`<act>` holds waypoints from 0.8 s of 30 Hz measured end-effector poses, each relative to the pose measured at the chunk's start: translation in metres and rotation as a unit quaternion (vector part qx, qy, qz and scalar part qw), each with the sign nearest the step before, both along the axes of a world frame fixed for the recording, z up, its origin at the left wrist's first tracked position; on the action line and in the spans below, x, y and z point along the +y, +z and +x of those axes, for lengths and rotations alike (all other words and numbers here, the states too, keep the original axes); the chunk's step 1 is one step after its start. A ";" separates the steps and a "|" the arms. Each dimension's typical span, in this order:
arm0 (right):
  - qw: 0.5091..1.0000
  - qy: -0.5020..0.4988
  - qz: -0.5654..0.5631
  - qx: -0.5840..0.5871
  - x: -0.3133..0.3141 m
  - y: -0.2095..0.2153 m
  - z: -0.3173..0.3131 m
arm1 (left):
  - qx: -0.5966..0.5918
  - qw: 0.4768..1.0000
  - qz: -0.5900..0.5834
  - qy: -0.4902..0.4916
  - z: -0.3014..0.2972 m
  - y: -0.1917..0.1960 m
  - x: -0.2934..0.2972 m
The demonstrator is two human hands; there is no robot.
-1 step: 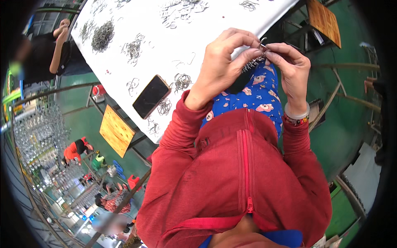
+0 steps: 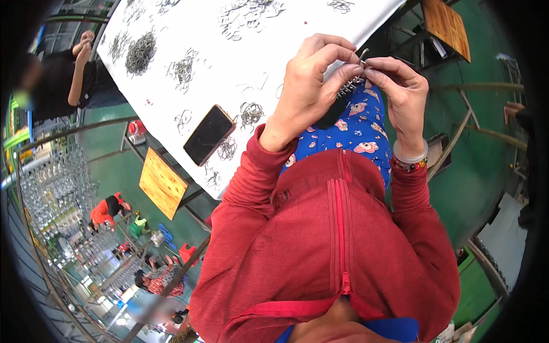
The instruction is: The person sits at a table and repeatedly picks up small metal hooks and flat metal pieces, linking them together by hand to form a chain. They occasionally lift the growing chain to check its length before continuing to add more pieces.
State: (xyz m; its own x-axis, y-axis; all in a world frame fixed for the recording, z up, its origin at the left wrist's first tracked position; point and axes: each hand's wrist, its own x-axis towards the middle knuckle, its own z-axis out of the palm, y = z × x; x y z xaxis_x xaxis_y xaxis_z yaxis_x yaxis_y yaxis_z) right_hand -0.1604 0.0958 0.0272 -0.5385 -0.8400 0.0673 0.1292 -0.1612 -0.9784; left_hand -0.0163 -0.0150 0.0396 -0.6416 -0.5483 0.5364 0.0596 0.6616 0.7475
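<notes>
Head view: left hand and right hand were clamped on a metal hook at 1 o'clock, a spiky metal row just below. Judged partway: loose wire pieces lay piled on the desk, 10 to 12 o'clock.

I see one white table, one phone on it, and metal hooks scattered over it — too many to count. Near its edge, one left hand, one right hand. Beside it, two wooden boards — and one co-worker in black.
</notes>
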 end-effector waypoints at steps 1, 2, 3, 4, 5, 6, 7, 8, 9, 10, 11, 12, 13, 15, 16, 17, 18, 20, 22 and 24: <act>1.000 0.001 -0.016 0.001 0.001 -0.002 0.000 | -0.006 1.000 -0.015 0.009 -0.004 0.001 0.002; 1.000 -0.001 -0.022 0.003 0.001 -0.004 -0.001 | -0.011 0.999 -0.033 0.020 -0.008 0.001 0.004; 1.000 -0.002 -0.031 0.003 0.002 -0.006 0.000 | -0.016 0.998 -0.050 0.032 -0.011 -0.002 0.005; 0.999 -0.006 -0.043 0.007 0.001 -0.006 0.000 | -0.007 0.998 -0.047 0.033 -0.015 -0.005 0.004; 0.999 -0.002 -0.048 -0.001 0.001 -0.007 0.001 | -0.002 0.998 -0.040 0.039 -0.016 -0.009 0.007; 0.998 0.002 -0.047 0.030 0.001 -0.006 0.000 | 0.007 0.998 -0.034 0.049 -0.017 -0.012 0.009; 0.997 0.006 -0.052 0.058 0.002 -0.004 0.001 | 0.010 1.000 0.013 0.024 -0.015 -0.015 0.011; 0.993 0.022 -0.074 0.086 0.000 -0.001 0.000 | 0.022 0.998 0.055 0.006 -0.012 -0.017 0.013; 0.984 0.037 -0.064 0.162 0.003 0.004 -0.003 | 0.034 0.995 0.093 -0.022 -0.010 -0.018 0.014; 0.977 0.062 -0.043 0.202 0.005 0.009 -0.007 | 0.023 0.992 0.116 -0.037 -0.004 -0.018 0.015; 0.977 0.102 -0.024 0.187 0.005 0.014 -0.013 | 0.052 0.989 0.125 -0.061 -0.002 -0.018 0.015; 0.981 0.129 -0.045 0.137 0.001 0.016 -0.019 | 0.053 0.984 0.152 -0.077 0.001 -0.017 0.016; 0.984 0.141 -0.043 0.098 -0.006 0.017 -0.027 | 0.066 0.984 0.133 -0.096 0.002 -0.017 0.014; 0.988 0.145 0.016 0.043 -0.025 0.015 -0.042 | 0.081 0.985 0.107 -0.108 0.005 -0.018 0.016; 0.987 0.137 0.075 0.037 -0.037 0.013 -0.052 | 0.095 0.986 0.086 -0.107 0.005 -0.019 0.017; 0.980 0.152 0.084 0.097 -0.056 0.006 -0.058 | 0.090 0.988 0.085 -0.096 0.006 -0.021 0.018; 0.974 0.155 0.081 0.143 -0.079 -0.005 -0.059 | 0.085 0.989 0.085 -0.086 0.007 -0.023 0.020; 0.966 0.207 0.066 0.138 -0.137 -0.031 -0.056 | 0.067 0.991 0.088 -0.073 0.009 -0.027 0.022; 0.968 0.178 0.088 0.156 -0.193 -0.062 -0.049 | 0.048 0.991 0.102 -0.073 0.009 -0.031 0.023; 0.933 0.102 0.070 0.337 -0.244 -0.093 -0.040 | 0.056 0.989 0.109 -0.084 0.007 -0.034 0.027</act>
